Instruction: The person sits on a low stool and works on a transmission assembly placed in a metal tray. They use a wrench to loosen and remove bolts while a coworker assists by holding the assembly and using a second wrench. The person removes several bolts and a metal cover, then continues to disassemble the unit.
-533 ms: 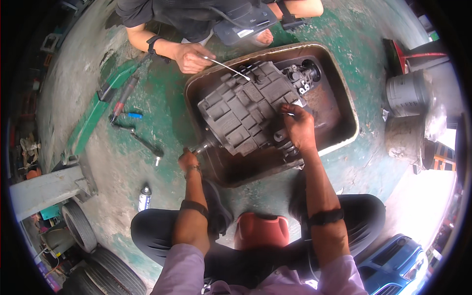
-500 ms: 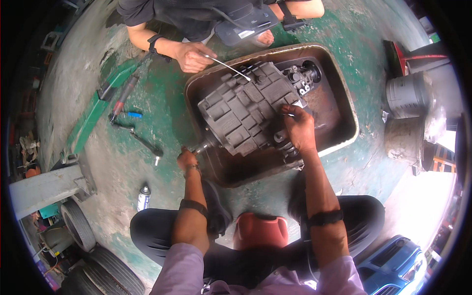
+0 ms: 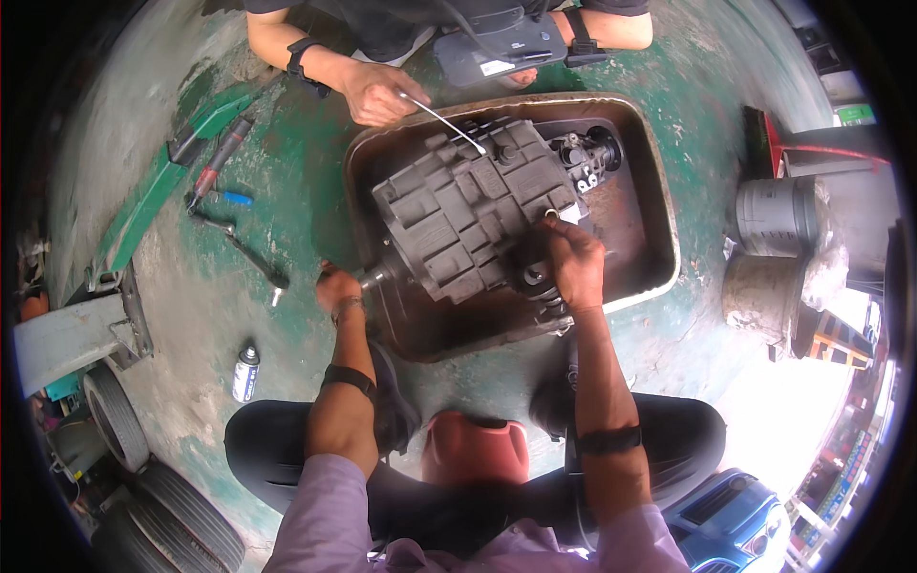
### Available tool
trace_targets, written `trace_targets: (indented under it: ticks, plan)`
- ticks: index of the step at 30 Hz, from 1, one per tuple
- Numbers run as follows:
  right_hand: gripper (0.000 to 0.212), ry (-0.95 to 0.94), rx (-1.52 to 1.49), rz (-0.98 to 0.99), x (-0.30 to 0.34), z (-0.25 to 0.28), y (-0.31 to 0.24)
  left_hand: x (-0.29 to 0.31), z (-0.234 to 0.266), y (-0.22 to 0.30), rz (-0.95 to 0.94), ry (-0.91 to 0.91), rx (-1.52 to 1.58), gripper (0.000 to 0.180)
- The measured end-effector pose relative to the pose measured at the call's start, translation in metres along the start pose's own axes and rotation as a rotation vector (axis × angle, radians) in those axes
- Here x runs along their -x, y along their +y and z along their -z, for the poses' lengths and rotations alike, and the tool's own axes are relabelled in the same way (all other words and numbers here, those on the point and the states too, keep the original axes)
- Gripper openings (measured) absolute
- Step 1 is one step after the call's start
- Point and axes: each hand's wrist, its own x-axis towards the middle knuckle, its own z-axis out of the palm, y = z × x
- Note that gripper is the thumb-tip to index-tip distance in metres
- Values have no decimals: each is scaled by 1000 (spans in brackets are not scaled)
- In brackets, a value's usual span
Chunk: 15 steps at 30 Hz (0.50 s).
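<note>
A grey, ribbed gearbox (image 3: 468,215) lies on its side in a brown, rectangular tub (image 3: 673,239). At the left its metal shaft (image 3: 378,275) sticks out over the tub's rim. My left hand (image 3: 336,288) is closed at the shaft's outer end, its fingers partly hidden. On the gearbox's near right side, the fingers of my right hand (image 3: 577,267) are pinched together. A small pale ring (image 3: 551,215) shows at their tips; whether it is loose or part of the housing I cannot tell.
Opposite me, a co-worker's hand (image 3: 382,94) points a thin metal rod (image 3: 444,122) at the gearbox. A ratchet wrench (image 3: 253,258), a spray can (image 3: 245,372) and a green lift arm (image 3: 158,205) are at the left. Metal buckets (image 3: 778,220) stand right. A red stool (image 3: 475,449) is between my legs.
The whole view has shifted, so most things appear farther left. My right hand has turned slightly, and the pale ring shows more clearly. My left hand stays by the shaft.
</note>
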Motion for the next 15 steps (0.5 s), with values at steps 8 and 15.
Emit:
trace_targets:
  ticks: [8,15]
  plan:
    - [25,42,67,112,2,-1,1,5,-4,4,-25,199,55,61]
    - [24,55,64,160,8,-4,7,-9,-12,-2,-182,289,65,52]
